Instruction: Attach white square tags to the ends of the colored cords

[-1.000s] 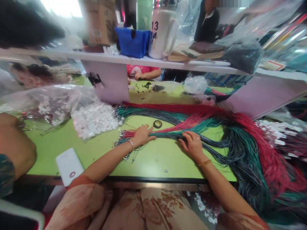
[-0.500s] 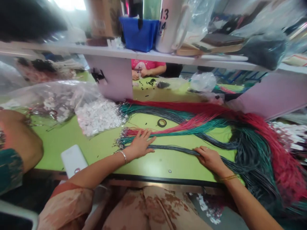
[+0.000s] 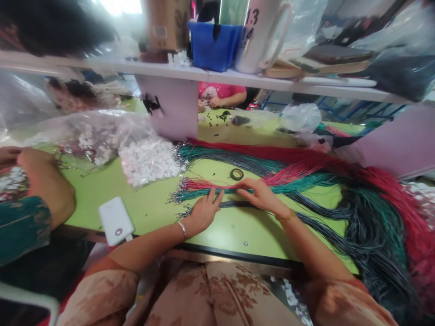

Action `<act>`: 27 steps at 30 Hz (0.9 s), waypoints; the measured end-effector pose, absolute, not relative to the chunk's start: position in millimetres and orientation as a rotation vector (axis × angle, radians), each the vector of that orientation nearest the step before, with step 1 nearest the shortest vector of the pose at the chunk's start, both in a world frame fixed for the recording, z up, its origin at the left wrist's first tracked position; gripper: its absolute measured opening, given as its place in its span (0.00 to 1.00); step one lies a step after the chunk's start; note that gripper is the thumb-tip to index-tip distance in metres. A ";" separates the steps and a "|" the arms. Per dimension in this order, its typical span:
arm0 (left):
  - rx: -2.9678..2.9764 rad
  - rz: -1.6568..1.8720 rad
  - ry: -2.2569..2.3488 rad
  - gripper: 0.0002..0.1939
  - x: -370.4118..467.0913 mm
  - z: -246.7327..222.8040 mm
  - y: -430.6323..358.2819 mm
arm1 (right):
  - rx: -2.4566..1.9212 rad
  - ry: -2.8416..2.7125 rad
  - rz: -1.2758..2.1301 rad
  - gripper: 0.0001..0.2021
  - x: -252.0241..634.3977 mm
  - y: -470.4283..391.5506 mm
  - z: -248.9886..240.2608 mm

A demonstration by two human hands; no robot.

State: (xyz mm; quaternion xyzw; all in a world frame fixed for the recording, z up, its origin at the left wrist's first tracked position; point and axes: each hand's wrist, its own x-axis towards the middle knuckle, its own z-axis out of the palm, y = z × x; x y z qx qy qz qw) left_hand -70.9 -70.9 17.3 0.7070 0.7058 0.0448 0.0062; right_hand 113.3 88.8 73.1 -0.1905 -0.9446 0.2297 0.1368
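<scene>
Thin red wires, green wires and dark grey wires lie in bundles across the green table, with small metal ends at the left. My left hand rests with fingers spread on the green and grey wires, near those ends. Over the red and green bundles, my right hand points left, thumb apart from its fingers, and touches the wires. Behind them, a second layer of red wires runs to the large pile at the right.
A roll of black tape lies behind the wires. Left are a bag of white connectors, a white power bank and a neighbour's arm. A shelf with a blue bin crosses above. Another person's hands work opposite.
My right hand has let go of the grey wires and moved left and up to the red and green ones. My left hand has shifted slightly, staying on the wires.
</scene>
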 end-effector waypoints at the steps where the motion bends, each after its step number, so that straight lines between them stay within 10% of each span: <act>1: 2.147 0.166 2.265 0.28 -71.0 16.5 -69.5 | -0.530 -2.745 0.638 0.17 88.5 88.5 65.7; 13: 2.267 0.156 2.015 0.14 -67.2 11.2 -67.4 | -0.819 -2.808 0.538 0.11 7.5 99.8 20.3; 27: 2.637 0.214 1.556 0.20 -101.2 17.1 -17.7 | -0.927 -2.715 0.406 0.12 9.6 123.1 11.4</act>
